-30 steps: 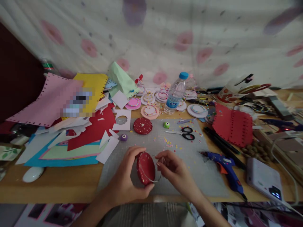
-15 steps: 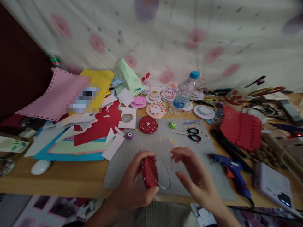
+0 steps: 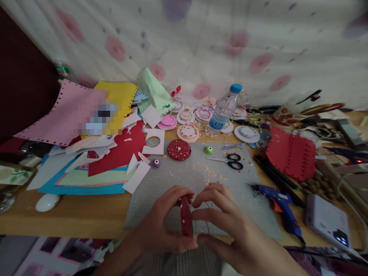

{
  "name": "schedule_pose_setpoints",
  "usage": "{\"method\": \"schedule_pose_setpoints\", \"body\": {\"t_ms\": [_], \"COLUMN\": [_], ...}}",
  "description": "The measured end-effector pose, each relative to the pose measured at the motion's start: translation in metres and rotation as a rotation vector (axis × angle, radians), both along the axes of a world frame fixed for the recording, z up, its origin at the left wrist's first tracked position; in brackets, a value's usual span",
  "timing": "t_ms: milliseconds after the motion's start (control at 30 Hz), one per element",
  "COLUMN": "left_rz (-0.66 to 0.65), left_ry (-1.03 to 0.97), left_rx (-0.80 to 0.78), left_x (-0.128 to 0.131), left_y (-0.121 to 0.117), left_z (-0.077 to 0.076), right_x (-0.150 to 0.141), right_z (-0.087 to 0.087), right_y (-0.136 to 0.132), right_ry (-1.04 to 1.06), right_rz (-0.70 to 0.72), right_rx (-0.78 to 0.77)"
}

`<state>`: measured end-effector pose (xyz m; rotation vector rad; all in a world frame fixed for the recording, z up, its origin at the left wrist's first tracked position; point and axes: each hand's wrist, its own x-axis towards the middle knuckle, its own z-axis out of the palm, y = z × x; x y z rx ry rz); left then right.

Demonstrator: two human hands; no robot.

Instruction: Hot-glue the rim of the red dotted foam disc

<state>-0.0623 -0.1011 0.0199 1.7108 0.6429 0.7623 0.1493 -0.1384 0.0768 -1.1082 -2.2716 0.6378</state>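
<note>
The disc [image 3: 186, 218] is upright over the near edge of the mat [image 3: 155, 191], gripped at top and bottom between the fingers and thumb of the left hand [image 3: 161, 224]. A second ago its red inner face lay partly open to view; now it has turned nearly edge-on, so mostly its dotted rim shows. The right hand [image 3: 224, 226], which then pinched the cord [image 3: 209, 214] and half a second ago stood clear of it, has come back in close beside the disc. Its fingers are bent and spread, with a gap between them and the thumb; whether the tips touch the disc or the cord, I cannot tell. The cord, a wide bare loop half a second ago, now shows only as thin, blurred strands behind those fingers. Beyond the hands, the other disc [image 3: 179, 149], scissors [image 3: 227, 161] and glue gun [image 3: 283, 207] lie as before.
</note>
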Motion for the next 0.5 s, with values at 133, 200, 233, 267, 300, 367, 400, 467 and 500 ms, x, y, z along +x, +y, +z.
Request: {"method": "schedule_pose_setpoints", "body": {"t_ms": [133, 200, 233, 267, 300, 367, 400, 467, 500], "left_rz": [0.008, 0.008, 0.008, 0.007, 0.003, -0.015, -0.026, -0.040, -0.038], "left_ry": [0.004, 0.020, 0.029, 0.034, 0.034, 0.029, 0.028, 0.043, 0.060], "left_rx": [-0.003, 0.007, 0.013, 0.017, 0.025, 0.044, 0.053, 0.070, 0.073], "left_x": [-0.0007, -0.0005, -0.0002, 0.0001, 0.0004, 0.0009, 0.0008, 0.0002, -0.0003], "left_y": [0.0005, 0.0009, 0.0011, 0.0013, 0.0015, 0.0019, 0.0020, 0.0017, 0.0012], "left_z": [-0.0005, -0.0005, -0.0003, 0.0000, 0.0003, 0.0012, 0.0018, 0.0031, 0.0039], "right_x": [-0.0010, -0.0018, -0.0021, -0.0024, -0.0026, -0.0028, -0.0029, -0.0033, -0.0037], "right_z": [-0.0008, -0.0009, -0.0006, 0.0000, 0.0008, 0.0030, 0.0042, 0.0056, 0.0056], "right_y": [0.0002, 0.0005, 0.0006, 0.0006, 0.0004, -0.0004, -0.0011, -0.0029, -0.0040], "right_ry": [0.040, 0.052, 0.056, 0.058, 0.059, 0.055, 0.047, 0.020, 0.000], "right_rz": [-0.010, -0.009, -0.007, -0.005, -0.003, 0.000, 0.003, -0.002, -0.014], "right_rx": [0.004, 0.005, 0.003, 0.002, 0.002, 0.009, 0.018, 0.055, 0.085]}}
